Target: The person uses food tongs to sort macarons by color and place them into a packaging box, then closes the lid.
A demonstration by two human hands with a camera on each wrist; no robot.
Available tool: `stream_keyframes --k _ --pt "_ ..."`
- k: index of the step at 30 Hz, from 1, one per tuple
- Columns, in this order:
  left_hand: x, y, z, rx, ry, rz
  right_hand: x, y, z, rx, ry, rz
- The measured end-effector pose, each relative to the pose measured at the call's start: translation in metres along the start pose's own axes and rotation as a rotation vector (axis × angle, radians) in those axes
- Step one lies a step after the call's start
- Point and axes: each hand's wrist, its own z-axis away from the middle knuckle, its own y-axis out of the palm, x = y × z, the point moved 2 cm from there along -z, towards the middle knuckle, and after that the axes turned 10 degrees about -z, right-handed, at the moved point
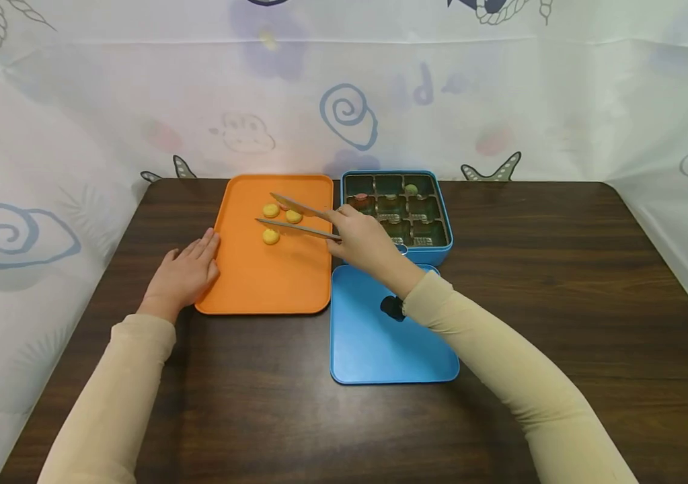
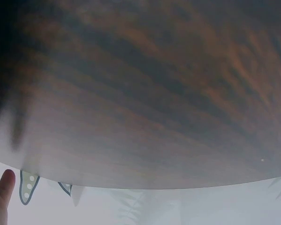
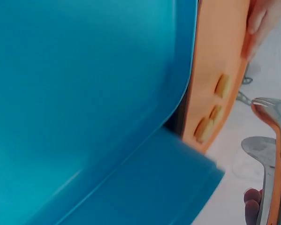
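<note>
My right hand (image 1: 366,240) grips metal tongs (image 1: 302,229) over the orange tray (image 1: 271,286), with their two arms spread apart. One tip is fork-shaped and the other spoon-shaped, as the right wrist view shows. Around the tips lie three round yellow pieces (image 1: 270,236) on the tray, and a bit of a pinkish piece shows behind the upper arm. My left hand (image 1: 183,272) rests along the tray's left edge, fingers extended. In the left wrist view only a fingertip (image 2: 5,185) appears at the corner.
Right of the tray stands a blue box (image 1: 431,255) with a dark divided insert; a pinkish piece (image 1: 360,197) and a green piece (image 1: 411,189) sit in separate compartments. A blue lid (image 1: 380,349) lies in front, under my right forearm. A patterned white cloth (image 1: 198,81) hangs behind the dark wooden table (image 1: 247,403).
</note>
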Motion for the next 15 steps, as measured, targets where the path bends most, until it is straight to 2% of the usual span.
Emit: stream_keyframes --k 8,15 --pt "0.001 -0.001 -0.001 0.008 0.0 -0.004 0.014 0.022 -0.014 0.095 0.029 -0.007" --pt "0.001 0.001 -0.002 0.011 0.004 -0.001 0.018 0.037 -0.022 0.106 0.035 0.026"
